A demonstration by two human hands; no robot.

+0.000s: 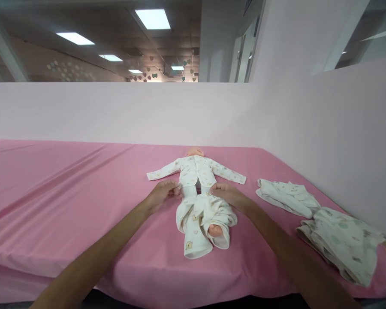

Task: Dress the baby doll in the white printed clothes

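Because the doll (195, 152) lay flat, left hand (162, 195) and right hand (230, 194) flanked its hips above the trousers (196, 229), fingers curled, any grip indeterminable.

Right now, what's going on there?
A person's left hand and right hand flank a small doll lying on a pink sheet; their grip is unclear. It wears a white printed cloth jacket, with white printed trousers bunched around its lower legs, one foot showing. A loose white garment and a green-spotted one lie to the right.
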